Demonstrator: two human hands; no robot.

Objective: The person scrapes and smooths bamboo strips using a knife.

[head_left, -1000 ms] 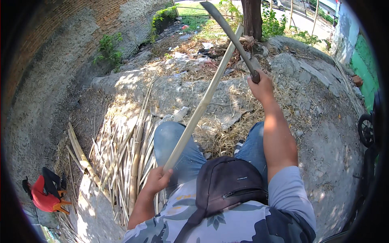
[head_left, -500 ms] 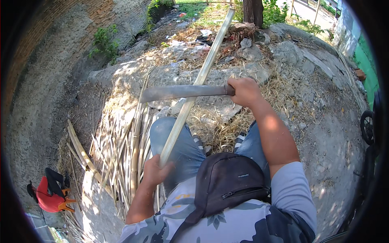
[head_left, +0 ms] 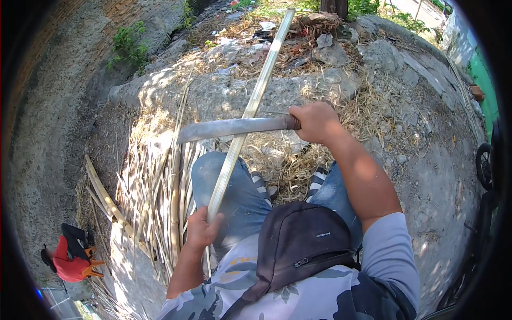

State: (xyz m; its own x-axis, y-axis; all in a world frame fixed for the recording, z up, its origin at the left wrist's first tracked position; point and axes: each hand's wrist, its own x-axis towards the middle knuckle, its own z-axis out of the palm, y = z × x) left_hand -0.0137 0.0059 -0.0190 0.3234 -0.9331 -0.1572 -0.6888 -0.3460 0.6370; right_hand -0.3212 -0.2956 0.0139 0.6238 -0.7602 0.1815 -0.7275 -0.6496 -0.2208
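My left hand (head_left: 202,228), by my left thigh, is closed round the near end of a long pale bamboo strip (head_left: 264,72). The strip slants up and away to the right, past my knee. In front of my knees my right hand (head_left: 318,121) is wrapped round the handle of a machete (head_left: 229,128). Its wide grey blade points left and crosses over the strip near the middle; whether the edge touches the strip I cannot tell. Most of the handle is hidden in my fist.
Left of my legs lies a pile of split bamboo strips (head_left: 160,197). Curled shavings (head_left: 290,165) cover the ground between my feet. A dark bag (head_left: 306,234) rests on my lap. A person in red (head_left: 72,261) sits far left. Rocks (head_left: 330,53) and a tree trunk (head_left: 335,6) stand ahead.
The machete has come slightly nearer to me, and its tip has dipped. Both hands keep their grips. The whole view has shifted a little.
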